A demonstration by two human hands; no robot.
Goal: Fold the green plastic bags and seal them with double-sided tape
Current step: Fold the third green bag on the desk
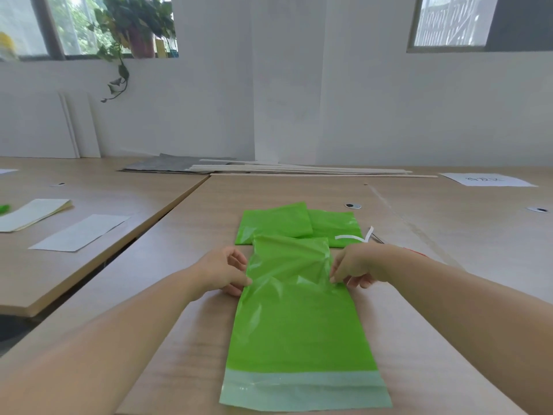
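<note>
Lying lengthwise on the wooden table (419, 205), the green bag (299, 324) has its far end raised and creased. Two folded bags (275, 220) sit just beyond it at 12 o'clock. The left hand (221, 271) pinches the raised end's 9 o'clock edge and the right hand (356, 266) its 3 o'clock edge. A white strip (350, 237) curls at 1 o'clock.

— What's lost around the hands?
— The left hand (223, 272) has fingers tucked under the edge of the green bag (299, 324). The fingertips of the right hand (356, 266) partly vanish behind raised plastic.
— And beyond them?
— The bag's raised end covers the near edges of two folded bags (275, 220). Far right of the right hand, writing on a paper sheet (486, 179) is too small to read. Far left, a green scrap (3, 208) is cut by the frame.
</note>
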